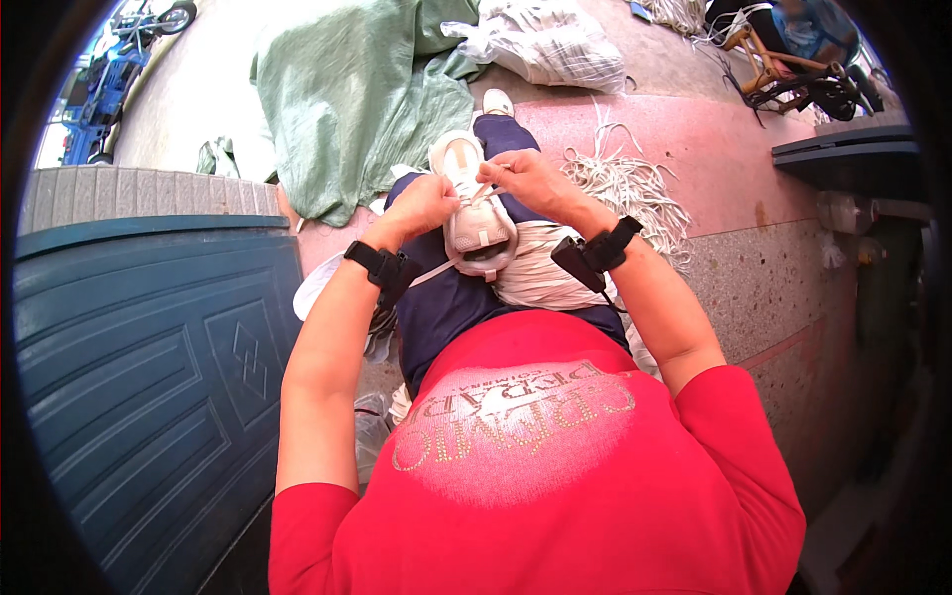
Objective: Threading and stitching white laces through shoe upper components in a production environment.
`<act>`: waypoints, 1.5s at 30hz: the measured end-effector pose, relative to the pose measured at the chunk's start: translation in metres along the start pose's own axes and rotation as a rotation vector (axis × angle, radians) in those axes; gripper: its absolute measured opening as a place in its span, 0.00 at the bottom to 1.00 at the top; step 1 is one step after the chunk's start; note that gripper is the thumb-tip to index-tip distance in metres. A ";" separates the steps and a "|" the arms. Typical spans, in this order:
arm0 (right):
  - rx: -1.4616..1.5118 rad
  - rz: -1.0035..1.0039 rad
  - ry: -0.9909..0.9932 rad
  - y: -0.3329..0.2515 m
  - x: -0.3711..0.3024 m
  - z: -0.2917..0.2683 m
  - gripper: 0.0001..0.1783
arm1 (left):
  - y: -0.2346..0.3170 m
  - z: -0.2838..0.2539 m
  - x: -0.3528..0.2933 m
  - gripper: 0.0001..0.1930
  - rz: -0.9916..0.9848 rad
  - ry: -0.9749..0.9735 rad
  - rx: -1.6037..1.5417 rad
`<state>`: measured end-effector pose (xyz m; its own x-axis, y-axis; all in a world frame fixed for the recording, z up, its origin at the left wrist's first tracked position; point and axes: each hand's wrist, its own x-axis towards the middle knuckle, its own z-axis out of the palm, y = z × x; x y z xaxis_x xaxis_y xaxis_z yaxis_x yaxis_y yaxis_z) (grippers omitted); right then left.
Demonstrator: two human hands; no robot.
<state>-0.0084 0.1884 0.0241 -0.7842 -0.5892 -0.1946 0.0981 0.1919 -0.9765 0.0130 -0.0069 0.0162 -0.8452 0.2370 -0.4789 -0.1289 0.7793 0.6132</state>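
Note:
A cream sneaker (480,236) rests over my dark-trousered legs, its opening towards me and its toe pointing away. My left hand (424,204) is closed at the left side of the lacing, pinching a shoelace. On the other side, my right hand (532,182) has thumb and fingers pressed together on a lace drawn up from the shoe. A loose lace end (433,273) trails left of the heel. Right beside the shoe lies a bundle of pale laces (543,266), partly hidden by my right wrist.
More white laces (630,193) lie heaped on the pink floor to the right. Ahead are a green sack (357,109) and a stuffed white plastic bag (545,45). A blue panelled door (149,377) stands at left, a dark ledge (843,159) at right.

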 end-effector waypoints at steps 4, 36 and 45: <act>-0.104 -0.084 0.043 0.003 0.013 0.009 0.18 | 0.003 0.009 0.008 0.11 0.146 0.066 0.158; -0.596 -0.119 0.087 0.014 -0.014 0.006 0.06 | 0.006 0.039 -0.002 0.10 0.045 0.430 -0.131; -0.563 -0.282 0.107 0.032 -0.004 0.019 0.05 | 0.011 0.035 -0.006 0.10 -0.010 0.339 -0.182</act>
<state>0.0092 0.1817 -0.0087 -0.7926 -0.6013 0.1016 -0.4354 0.4414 -0.7846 0.0344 0.0204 0.0039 -0.9631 0.0007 -0.2692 -0.2024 0.6574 0.7259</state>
